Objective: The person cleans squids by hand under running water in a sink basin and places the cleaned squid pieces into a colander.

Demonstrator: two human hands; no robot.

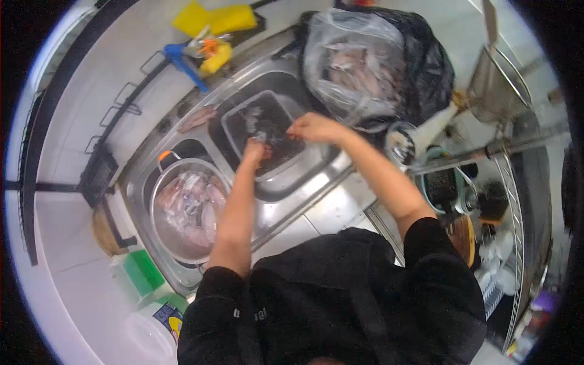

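My left hand (258, 152) is over a clear rectangular tub (230, 115) in the right sink basin, its fingers curled on something small and pale that I cannot make out. To its right, my right hand (317, 129) hovers above the tub's edge with the fingertips pinched together; whatever they hold is hidden or too small to name. Whitish, glistening bits (252, 114) show inside the tub. A large metal pot (156, 228) in the left basin holds pale pinkish pieces that look like squid (193, 204).
Behind the sink, a black bag with a clear liner (322, 91) holds more pale seafood (365, 73). One pale piece (198, 118) lies on the sink ledge. Yellow cloths (225, 19) and a blue-handled tool (182, 64) are at the back. A mesh strainer (493, 85) hangs right.
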